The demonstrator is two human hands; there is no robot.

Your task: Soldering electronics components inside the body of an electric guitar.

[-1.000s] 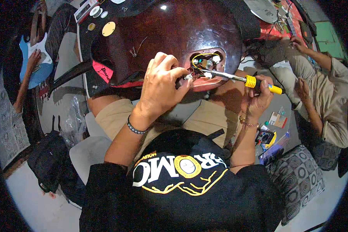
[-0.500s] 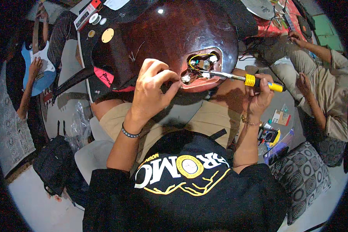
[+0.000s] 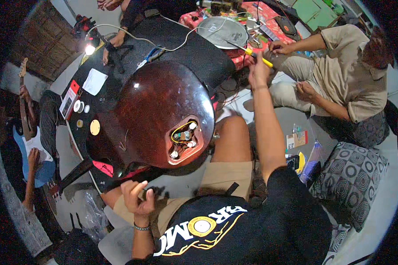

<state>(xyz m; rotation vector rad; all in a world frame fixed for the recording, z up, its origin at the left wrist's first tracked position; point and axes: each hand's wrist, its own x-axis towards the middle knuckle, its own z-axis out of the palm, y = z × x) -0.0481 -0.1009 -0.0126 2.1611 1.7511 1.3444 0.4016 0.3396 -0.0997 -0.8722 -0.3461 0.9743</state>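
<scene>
We've got our right hand [image 3: 258,73] wrapped round the yellow-handled soldering iron [image 3: 249,52], tip over the round silver disc [image 3: 216,30] (can't tell if they're touching). Our left hand [image 3: 137,197] is loosely open, fingers curled, near the dark-red guitar body [image 3: 159,104], which lies partly on the black cloth [image 3: 199,55], wired cavity [image 3: 184,140] facing up.

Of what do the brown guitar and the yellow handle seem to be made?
Brown guitar: probably wood under glossy lacquer, as its dark surface shows sharp highlights. Yellow handle: likely plastic, judging by its vivid colour; finish too small to tell.
</scene>
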